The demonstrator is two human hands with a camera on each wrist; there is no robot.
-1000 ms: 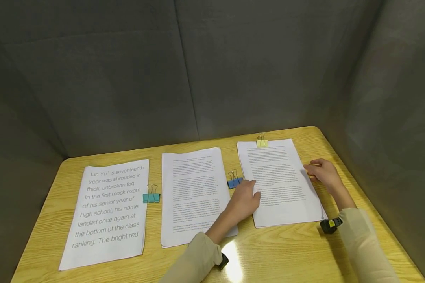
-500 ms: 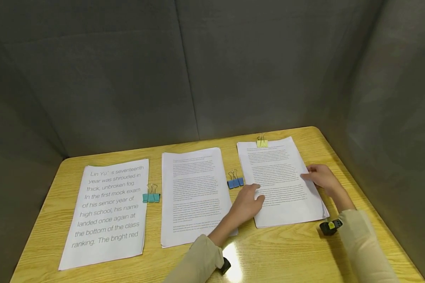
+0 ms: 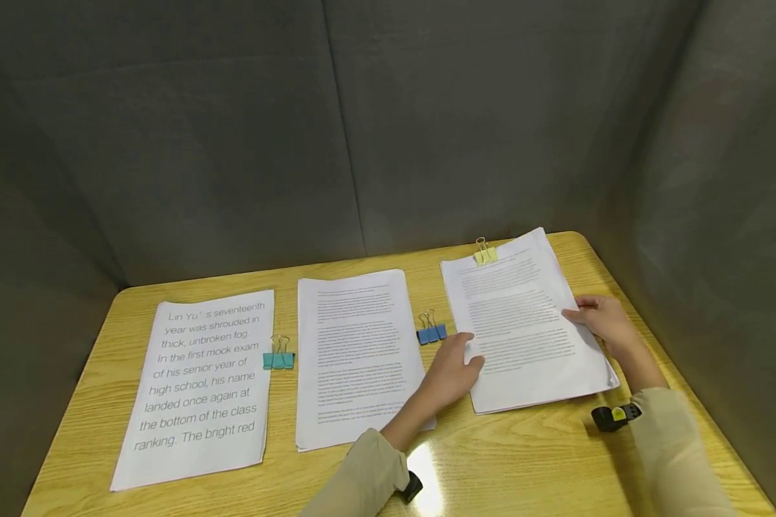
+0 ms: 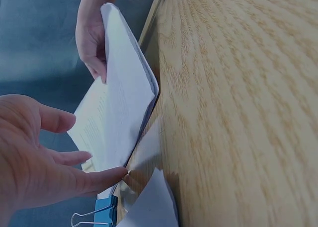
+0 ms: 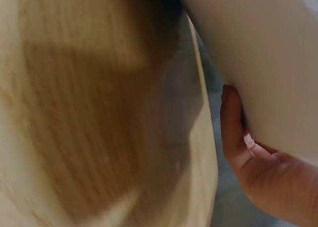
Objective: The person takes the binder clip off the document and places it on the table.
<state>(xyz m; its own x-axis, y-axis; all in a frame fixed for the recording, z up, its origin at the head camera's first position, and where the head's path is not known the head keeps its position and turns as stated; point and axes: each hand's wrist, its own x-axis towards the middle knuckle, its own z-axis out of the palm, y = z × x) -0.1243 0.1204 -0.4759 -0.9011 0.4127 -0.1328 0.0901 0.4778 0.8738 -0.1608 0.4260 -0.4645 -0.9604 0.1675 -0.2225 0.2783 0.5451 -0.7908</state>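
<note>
My right hand [image 3: 608,324] pinches the right edge of the rightmost stack of printed paper [image 3: 524,316], thumb on top and fingers beneath. That side is raised off the table, and the right wrist view shows the fingers [image 5: 233,122] at the sheets' underside. A yellow binder clip [image 3: 486,255] sits at the stack's top edge. By the stack's left edge, my left hand [image 3: 449,370] has its fingers extended and the thumb apart. In the left wrist view, one fingertip [image 4: 119,172] is right at the paper's lower edge, close to the table.
A blue binder clip [image 3: 432,333] stands just beyond my left hand, beside the middle paper stack [image 3: 362,345]. Farther left lie a large-print stack [image 3: 194,388] and a teal binder clip [image 3: 279,360]. Dark fabric walls [image 3: 233,143] enclose the wooden table [image 3: 524,459].
My right hand has taken hold of the right stack's edge. The stack's right side has risen and shifted right, the yellow clip moving along. My left hand slid slightly right and nearer me.
</note>
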